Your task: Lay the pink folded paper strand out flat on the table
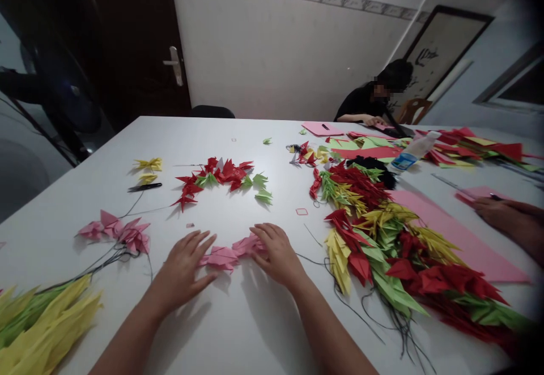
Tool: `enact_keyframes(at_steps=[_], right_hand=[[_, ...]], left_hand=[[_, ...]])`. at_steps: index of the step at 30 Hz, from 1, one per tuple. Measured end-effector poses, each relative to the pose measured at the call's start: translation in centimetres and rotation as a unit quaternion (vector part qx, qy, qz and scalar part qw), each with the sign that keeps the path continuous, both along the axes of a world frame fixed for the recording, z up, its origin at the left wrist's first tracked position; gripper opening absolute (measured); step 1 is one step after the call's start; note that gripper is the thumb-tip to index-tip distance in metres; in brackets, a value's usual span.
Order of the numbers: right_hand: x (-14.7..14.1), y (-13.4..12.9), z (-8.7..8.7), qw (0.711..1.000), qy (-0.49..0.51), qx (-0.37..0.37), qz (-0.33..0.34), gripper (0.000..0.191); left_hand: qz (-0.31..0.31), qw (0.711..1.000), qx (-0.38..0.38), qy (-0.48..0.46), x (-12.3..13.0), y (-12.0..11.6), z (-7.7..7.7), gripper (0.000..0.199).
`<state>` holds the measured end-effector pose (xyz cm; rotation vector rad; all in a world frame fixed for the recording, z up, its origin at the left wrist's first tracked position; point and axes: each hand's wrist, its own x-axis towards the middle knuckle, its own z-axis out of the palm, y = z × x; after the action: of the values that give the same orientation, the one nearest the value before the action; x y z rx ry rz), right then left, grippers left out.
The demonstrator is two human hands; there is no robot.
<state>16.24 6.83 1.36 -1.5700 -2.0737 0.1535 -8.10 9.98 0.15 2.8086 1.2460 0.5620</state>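
My left hand and my right hand lie flat on the white table with their fingers spread. Between them sit pink folded paper cranes, and the fingertips of both hands are on or right beside them. These pink pieces continue the lower curve of a ring of red and green paper cranes, which stands open above my fingers. More pink cranes on black wire lie to the left of my left hand.
A large heap of red, yellow and green paper cranes with trailing wires fills the right side. A yellow-green bunch lies front left. Black-handled scissors lie far left. A co-worker sits at the far end, and another person's hand rests at right.
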Motion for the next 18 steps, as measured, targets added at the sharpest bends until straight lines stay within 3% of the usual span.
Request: enact_keyframes(at_steps=[2,5,7,12,15,18], right_hand=[[0.1,0.1,-0.5,0.999,-0.029,-0.014,0.016,0.047],[-0.2,0.3,-1.3,0.998,-0.038,-0.024,0.038,0.028],[-0.2,0.2,-1.7,0.999,-0.021,-0.024,0.041,0.016],[1.0,-0.3,-1.5,0.997,0.039,-0.032,0.066,0.012],[1.9,-0.8,-1.0,0.994,0.062,-0.043,0.078,0.023],[3.0,-1.3,-0.4,0.995,0.077,-0.053,0.026,0.048]], left_hand=[[-0.027,0.999,-0.030,0.008,1.9,0.1,0.1,0.058],[-0.033,0.995,-0.088,0.028,3.3,0.6,-0.5,0.041],[-0.017,0.994,-0.105,0.024,3.3,0.8,-0.9,0.034],[0.023,0.995,-0.095,0.003,2.6,1.0,-1.7,0.032],[0.042,0.997,-0.068,-0.004,2.7,0.8,-2.0,0.038],[0.039,0.999,-0.018,-0.014,3.3,0.3,-1.9,0.050]])
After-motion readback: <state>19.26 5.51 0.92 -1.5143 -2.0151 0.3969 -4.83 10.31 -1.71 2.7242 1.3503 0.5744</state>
